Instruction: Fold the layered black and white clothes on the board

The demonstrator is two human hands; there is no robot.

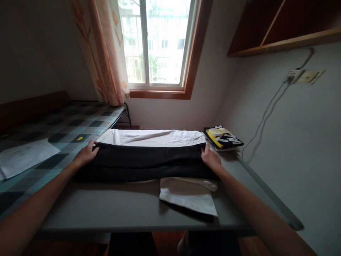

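A black-and-white shirt (149, 160) lies spread sideways across the table, its black part folded over a white part at the far side. At its left end my left hand (87, 153) pinches the far edge of the black fold. The same edge is gripped at the right end by my right hand (210, 157), thumb and fingers closed on the cloth. Toward me, a short white sleeve-like flap with black beneath it sticks out from under the fold.
A folded black, yellow and white garment (223, 137) sits at the table's far right corner. To the left is a bed with a checked cover (66, 122) and a paper sheet (26, 156). The grey table (119, 206) meets the right wall, where cords hang from a socket (295, 76).
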